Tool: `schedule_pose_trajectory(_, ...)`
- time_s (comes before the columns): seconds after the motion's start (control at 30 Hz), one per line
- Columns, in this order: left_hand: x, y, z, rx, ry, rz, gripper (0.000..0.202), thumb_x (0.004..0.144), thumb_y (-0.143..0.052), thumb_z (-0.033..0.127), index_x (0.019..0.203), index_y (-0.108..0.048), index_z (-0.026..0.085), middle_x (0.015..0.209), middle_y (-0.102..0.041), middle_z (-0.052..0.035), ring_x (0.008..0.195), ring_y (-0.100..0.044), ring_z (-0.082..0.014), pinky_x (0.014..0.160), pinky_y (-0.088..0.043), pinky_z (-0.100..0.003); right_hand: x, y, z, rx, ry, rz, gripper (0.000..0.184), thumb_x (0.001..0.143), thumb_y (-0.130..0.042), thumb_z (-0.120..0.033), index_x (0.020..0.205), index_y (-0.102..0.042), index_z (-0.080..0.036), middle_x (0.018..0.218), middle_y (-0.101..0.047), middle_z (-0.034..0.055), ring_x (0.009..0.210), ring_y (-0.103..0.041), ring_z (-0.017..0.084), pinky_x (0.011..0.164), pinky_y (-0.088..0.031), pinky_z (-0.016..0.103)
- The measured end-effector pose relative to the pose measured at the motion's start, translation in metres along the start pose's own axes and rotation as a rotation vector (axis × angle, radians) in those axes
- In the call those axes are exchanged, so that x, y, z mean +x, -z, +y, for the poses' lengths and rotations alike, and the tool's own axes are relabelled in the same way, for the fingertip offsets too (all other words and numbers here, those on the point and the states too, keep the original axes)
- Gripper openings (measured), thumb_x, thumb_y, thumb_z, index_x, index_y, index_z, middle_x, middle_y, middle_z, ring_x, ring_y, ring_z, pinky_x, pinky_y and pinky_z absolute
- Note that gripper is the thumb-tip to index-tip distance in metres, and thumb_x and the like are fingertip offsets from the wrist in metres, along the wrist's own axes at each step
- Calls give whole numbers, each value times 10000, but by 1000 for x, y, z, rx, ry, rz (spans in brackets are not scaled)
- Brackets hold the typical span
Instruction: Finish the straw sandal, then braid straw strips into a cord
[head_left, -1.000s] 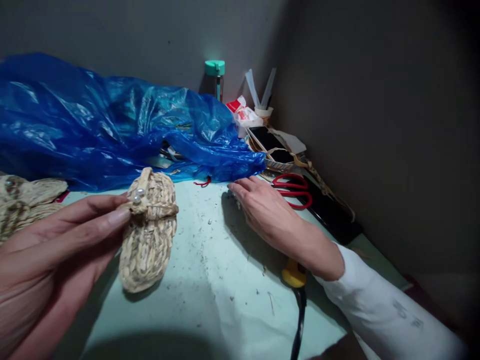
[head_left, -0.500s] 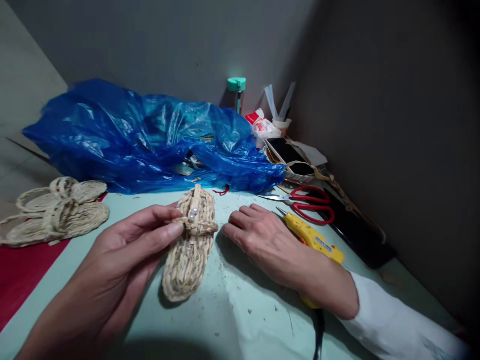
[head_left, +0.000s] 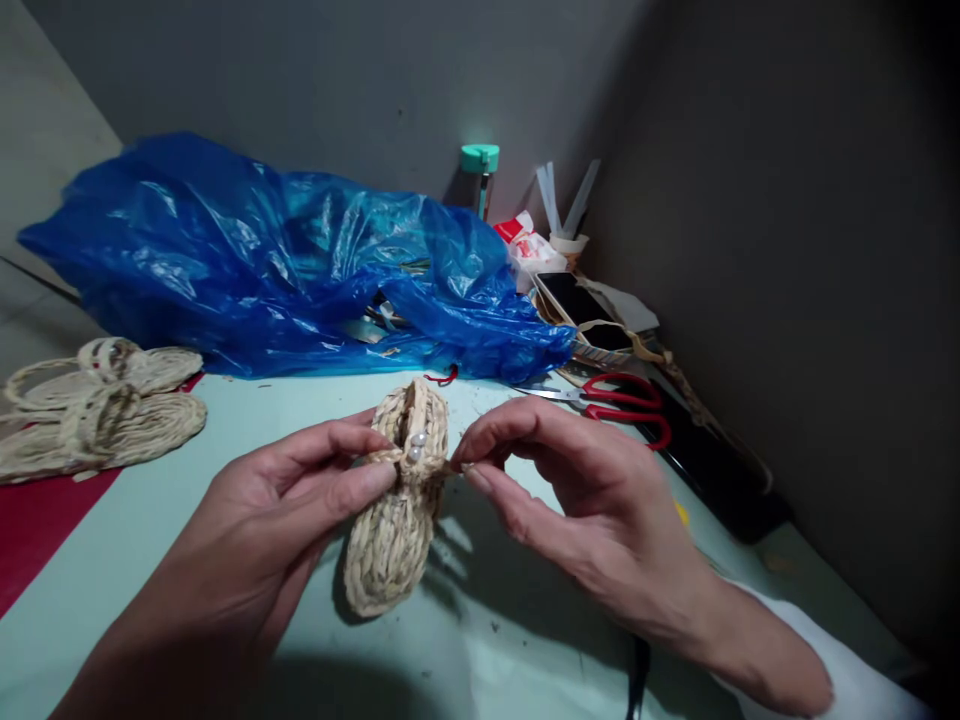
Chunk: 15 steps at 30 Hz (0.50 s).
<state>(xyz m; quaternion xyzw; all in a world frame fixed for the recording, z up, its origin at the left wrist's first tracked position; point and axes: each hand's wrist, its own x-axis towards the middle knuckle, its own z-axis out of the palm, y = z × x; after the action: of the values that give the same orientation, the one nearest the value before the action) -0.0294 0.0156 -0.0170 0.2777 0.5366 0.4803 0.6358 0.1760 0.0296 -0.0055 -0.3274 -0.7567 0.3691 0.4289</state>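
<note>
A small woven straw sandal (head_left: 388,560) is held a little above the table in front of me, its heel end towards me. Pearl-like beads (head_left: 418,446) sit where its straps meet. My left hand (head_left: 300,510) pinches the left side of the cross strap between thumb and fingers. At the other side, my right hand (head_left: 577,500) pinches the strap's right end with thumb and forefinger. Most of the yellow glue gun (head_left: 681,513) is hidden behind my right hand and forearm.
A crumpled blue plastic bag (head_left: 300,270) lies along the back. Finished-looking straw sandals (head_left: 127,430) rest on red material at left. Red-handled scissors (head_left: 622,393), a phone (head_left: 570,300), a black flat object (head_left: 720,480) and a green-capped container (head_left: 480,158) stand or lie to the right.
My right hand has risen from the table beside the glue gun and taken the strap's right end. The sandal and my left hand have shifted slightly right in view.
</note>
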Motion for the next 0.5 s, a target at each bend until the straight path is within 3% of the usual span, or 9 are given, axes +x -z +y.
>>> schedule_pose_trajectory(0.17, 3, 2, -1, 31, 62, -29, 375, 611, -868, 238, 969, -757, 223, 1081, -756, -54, 927, -728, -220, 758, -599, -217, -3, -2, -5, 118, -80, 47, 95, 882, -622, -159, 966, -638, -201, 906, -666, 11, 826, -628, 124, 761, -530, 250)
schedule_pose_trajectory(0.37, 3, 5, -3, -18, 125, -70, 493, 595, -878, 233, 1066, -734, 223, 1146, -736, -91, 989, -713, -264, 785, -605, -283, 3, -2, -9, 290, -239, 25, 60, 836, -696, -211, 845, -651, -173, 798, -669, 4, 714, -636, 115, 657, -545, 217)
schedule_pose_trajectory(0.5, 2, 2, -1, -19, 153, -26, 448, 597, -877, 214, 1021, -734, 202, 1110, -749, -89, 972, -717, -264, 776, -606, -283, 5, -1, -8, 278, -213, 10, 40, 839, -690, -187, 834, -660, -161, 775, -681, -1, 692, -646, 110, 627, -546, 201)
